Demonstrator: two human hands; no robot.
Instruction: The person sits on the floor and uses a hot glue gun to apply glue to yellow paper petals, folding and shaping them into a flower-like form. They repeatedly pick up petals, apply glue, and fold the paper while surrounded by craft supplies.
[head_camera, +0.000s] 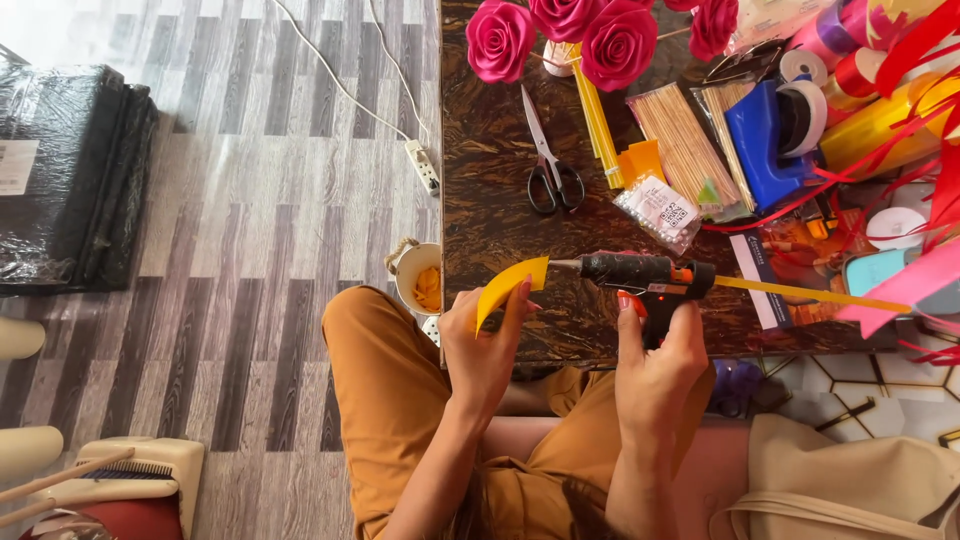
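My left hand (487, 345) pinches a curved yellow paper strip (508, 285) at the front edge of the dark marbled table (490, 190). In my right hand (655, 365) is a black glue gun (640, 272) with an orange trigger, gripped by its handle. The gun's nozzle points left and touches the top end of the strip. A yellow glue stick (800, 292) juts out of the gun's back to the right.
On the table lie black scissors (548, 160), pink paper roses (560, 35), yellow strips (597, 115), wooden skewers (690, 150), a blue tape dispenser (770, 135) and red ribbons (900, 110). A small basket (420, 275) and a power strip (425, 165) sit on the floor to the left.
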